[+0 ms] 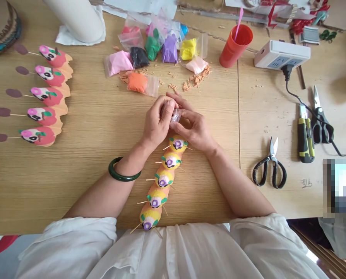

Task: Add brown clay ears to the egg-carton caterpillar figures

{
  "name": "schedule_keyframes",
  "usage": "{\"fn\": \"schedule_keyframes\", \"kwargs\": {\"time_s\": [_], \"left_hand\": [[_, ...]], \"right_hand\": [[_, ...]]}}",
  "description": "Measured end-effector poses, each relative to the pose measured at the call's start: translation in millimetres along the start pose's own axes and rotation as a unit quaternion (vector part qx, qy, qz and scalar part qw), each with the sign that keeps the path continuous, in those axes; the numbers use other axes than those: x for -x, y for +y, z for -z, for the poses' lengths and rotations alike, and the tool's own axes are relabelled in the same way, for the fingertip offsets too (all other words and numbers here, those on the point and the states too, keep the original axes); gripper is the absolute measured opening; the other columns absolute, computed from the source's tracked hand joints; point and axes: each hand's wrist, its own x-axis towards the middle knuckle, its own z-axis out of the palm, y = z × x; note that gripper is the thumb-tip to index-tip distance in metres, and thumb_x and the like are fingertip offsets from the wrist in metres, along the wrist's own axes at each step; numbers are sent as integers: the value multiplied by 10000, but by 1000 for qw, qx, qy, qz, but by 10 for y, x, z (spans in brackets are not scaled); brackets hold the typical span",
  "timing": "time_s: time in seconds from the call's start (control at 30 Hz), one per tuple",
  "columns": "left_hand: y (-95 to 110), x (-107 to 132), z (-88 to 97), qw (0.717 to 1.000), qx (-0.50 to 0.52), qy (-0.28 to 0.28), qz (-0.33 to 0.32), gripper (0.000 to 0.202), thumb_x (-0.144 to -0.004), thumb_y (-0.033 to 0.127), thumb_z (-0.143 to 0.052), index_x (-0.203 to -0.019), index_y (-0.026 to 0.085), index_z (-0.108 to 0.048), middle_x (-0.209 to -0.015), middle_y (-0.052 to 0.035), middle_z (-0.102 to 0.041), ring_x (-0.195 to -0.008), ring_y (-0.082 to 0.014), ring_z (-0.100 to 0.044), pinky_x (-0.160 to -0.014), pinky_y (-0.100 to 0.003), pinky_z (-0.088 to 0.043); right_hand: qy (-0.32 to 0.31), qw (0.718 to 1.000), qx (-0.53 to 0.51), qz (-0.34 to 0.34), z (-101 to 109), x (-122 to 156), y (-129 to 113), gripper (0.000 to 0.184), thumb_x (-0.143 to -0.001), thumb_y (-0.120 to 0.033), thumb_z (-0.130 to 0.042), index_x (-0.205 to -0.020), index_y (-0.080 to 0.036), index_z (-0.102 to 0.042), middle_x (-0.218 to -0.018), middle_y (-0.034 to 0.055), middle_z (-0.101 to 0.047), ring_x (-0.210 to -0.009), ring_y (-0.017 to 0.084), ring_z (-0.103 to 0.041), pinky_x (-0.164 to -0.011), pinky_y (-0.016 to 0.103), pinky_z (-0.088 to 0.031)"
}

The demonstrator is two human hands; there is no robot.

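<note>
In the middle of the table, my left hand (160, 121) and my right hand (194, 126) meet over a small clear plastic bag (175, 115). The left fingers are curled and closed on the bag, with the thumb on top. My right thumb and fingers pinch its other side. What the bag contains is hidden by the fingers. Just below the hands lies an orange strip of egg-carton cups (158, 190) running toward my body. Each cup wears a yellow clay cap with green, white, black and purple pieces, and thin sticks poke out at the sides.
Bags of coloured clay (152, 44) lie beyond my hands among orange crumbs. A red cup (236, 45) stands behind right, beside a power strip (281, 54). Small scissors (270, 164), a utility knife (305, 135) and larger scissors (321, 122) lie right. A red-capped carton strip (49, 100) sits left.
</note>
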Motion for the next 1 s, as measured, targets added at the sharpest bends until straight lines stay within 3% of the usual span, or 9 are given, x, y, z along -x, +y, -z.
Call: {"fn": "schedule_keyframes", "kwargs": {"time_s": [0.2, 0.4, 0.47, 0.57, 0.7, 0.83, 1.0], "left_hand": [[-3, -23, 5, 998, 34, 39, 44, 537, -914, 777, -611, -792, 256, -573, -755, -10, -628, -655, -149, -564, -576, -330, -445], [-236, -180, 182, 978, 91, 111, 153, 574, -934, 798, -578, -851, 237, -481, -640, 58, -400, -517, -49, -303, -453, -257, -206], [-292, -226, 242, 974, 127, 100, 156, 569, -945, 800, -546, -851, 249, -444, -591, 64, -308, -492, -60, -240, -438, -268, -171], [-306, -242, 283, 972, 148, 92, 156, 486, -945, 745, -574, -881, 273, -479, -610, 45, -394, -495, -87, -292, -421, -313, -188], [-277, -218, 286, 974, 130, 77, 171, 442, -943, 726, -573, -891, 292, -508, -648, 24, -462, -516, -103, -339, -431, -325, -231], [-280, -206, 261, 977, 117, 61, 170, 489, -959, 750, -535, -899, 268, -478, -628, 43, -390, -513, -80, -295, -444, -294, -230], [-363, -210, 186, 971, 177, 98, 124, 490, -902, 716, -670, -844, 249, -535, -596, 52, -387, -476, -59, -249, -404, -270, -161]], "right_hand": [[14, 999, 36, -20, 15, 5, -72, 185, -900, -434, -770, -954, -257, -773, -1550, 40, -600, -1520, 274, -502, -1278, 500, -411], [123, 991, -14, -52, 97, 4, 37, 322, -866, -554, -787, -829, -251, -684, -1542, 14, -600, -1504, 290, -522, -1233, 526, -477], [154, 982, -78, -80, 108, -4, 51, 363, -862, -605, -772, -866, -256, -674, -1512, 18, -626, -1388, 276, -631, -1126, 510, -581], [154, 963, -180, -125, 86, -12, 13, 406, -890, -667, -707, -945, -265, -697, -1372, 36, -721, -1133, 231, -758, -936, 439, -680], [151, 947, -234, -157, 43, -18, -52, 515, -907, -740, -630, -897, -234, -726, -1137, 60, -812, -1027, 210, -794, -895, 396, -693], [157, 937, -267, -162, 29, -22, -68, 450, -824, -665, -786, -835, -218, -732, -1052, 43, -833, -901, 182, -808, -858, 355, -701], [155, 932, -291, -150, 28, -27, -72, 402, -773, -564, -881, -797, -200, -710, -1019, 28, -818, -812, 138, -775, -799, 301, -696]]}}
